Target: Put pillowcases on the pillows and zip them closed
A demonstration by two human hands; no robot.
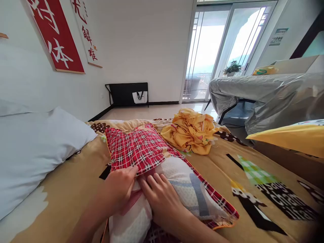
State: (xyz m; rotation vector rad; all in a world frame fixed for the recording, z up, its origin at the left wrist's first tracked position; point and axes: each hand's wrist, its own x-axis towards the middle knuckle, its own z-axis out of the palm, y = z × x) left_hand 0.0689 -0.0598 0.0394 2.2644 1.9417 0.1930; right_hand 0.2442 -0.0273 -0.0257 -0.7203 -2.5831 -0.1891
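Note:
A red plaid pillowcase [136, 145] with an orange-edged border lies on the bed, its near part folded open. A white pillow [177, 172] with grey-blue and reddish patches sits partly inside it, its near end bare. My left hand [120, 187] pinches the edge of the pillowcase's opening between thumb and fingers. Beside it, my right hand [162, 197] presses down on the pillow near that opening, its fingers bent and slightly apart. The pillow's far end is hidden under the plaid cloth.
A crumpled yellow cloth [191, 131] lies just beyond the pillowcase. At left rests a white pillow [58, 141]; at right, a yellow cushion [291, 138]. The tan printed bedsheet [220, 172] spreads underneath. Behind stands a plastic-covered table [253, 84].

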